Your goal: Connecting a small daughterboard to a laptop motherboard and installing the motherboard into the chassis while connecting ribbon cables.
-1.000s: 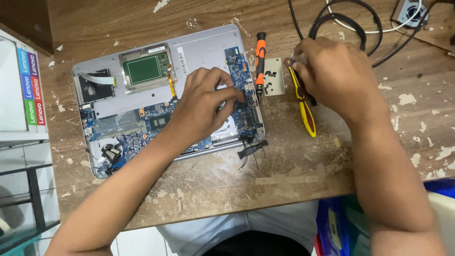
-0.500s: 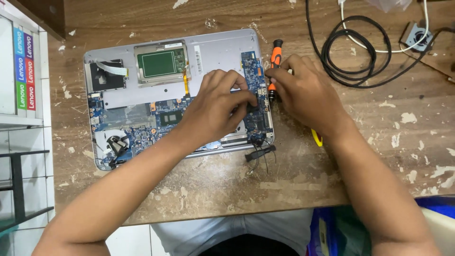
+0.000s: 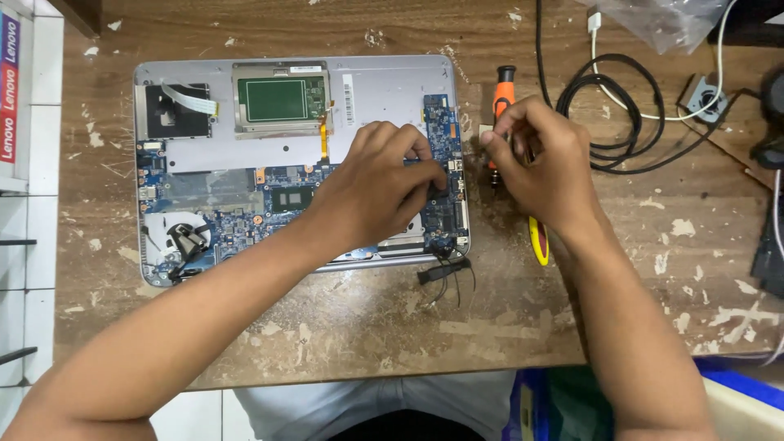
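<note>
An opened silver laptop base (image 3: 384,77) lies on the wooden table (image 3: 367,327) with its blue motherboard (image 3: 245,216) exposed. My left hand (image 3: 371,192) rests on the board's right part, its bent fingertips pressing near the right edge. My right hand (image 3: 543,163) is just right of the laptop. Its thumb and fingers are pinched together over the shaft of an orange-handled screwdriver (image 3: 504,90). Whether they grip it or something smaller is hidden. A yellow-handled tool (image 3: 539,241) pokes out from under my right wrist.
Coiled black cable (image 3: 629,106) and a white cable (image 3: 645,110) lie at the back right, beside a small fan part (image 3: 701,96). A small black part with wires (image 3: 445,273) sits at the laptop's front right corner. White shelving (image 3: 24,163) stands to the left.
My right hand moved onto the laptop's right edge, then drew back right beside the screwdriver. My left hand stayed on the motherboard. The view shifted.
</note>
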